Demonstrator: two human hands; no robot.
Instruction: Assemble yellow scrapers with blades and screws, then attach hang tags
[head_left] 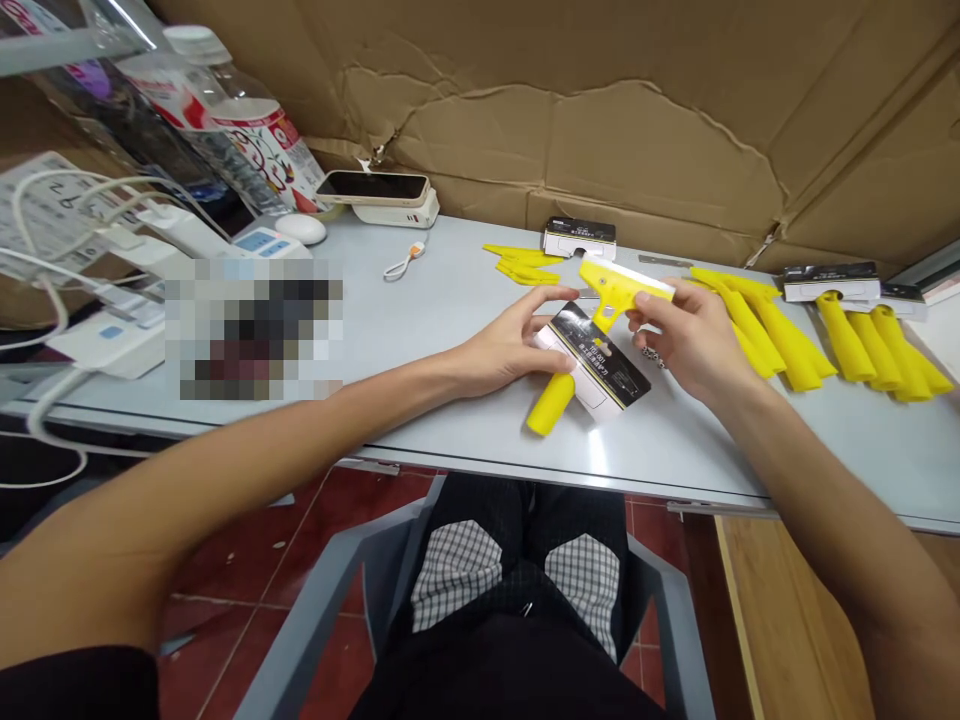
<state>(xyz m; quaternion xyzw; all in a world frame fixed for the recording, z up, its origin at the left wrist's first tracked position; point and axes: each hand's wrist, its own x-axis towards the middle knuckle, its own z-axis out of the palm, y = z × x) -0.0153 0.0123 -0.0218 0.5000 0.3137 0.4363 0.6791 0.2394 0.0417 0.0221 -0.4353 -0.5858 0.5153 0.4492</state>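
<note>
A yellow plastic scraper [604, 295] with a long handle lies across a small black-and-white box [606, 372] near the front of the grey table [450, 300]. My left hand [514, 345] grips the box from the left, thumb on its top edge. My right hand [690, 335] holds the scraper by its wide blade end, which carries a white strip. The scraper's handle end sticks out below the box toward the table's edge.
Several more yellow scrapers [795, 335] lie in a row at the right, with small boxes [831, 282] behind them and another box [579, 237] at the back. Yellow blade covers [521, 265], a phone on a power bank [382, 195], a mouse [301, 228], bottles and cables stand at the left. Cardboard lines the back.
</note>
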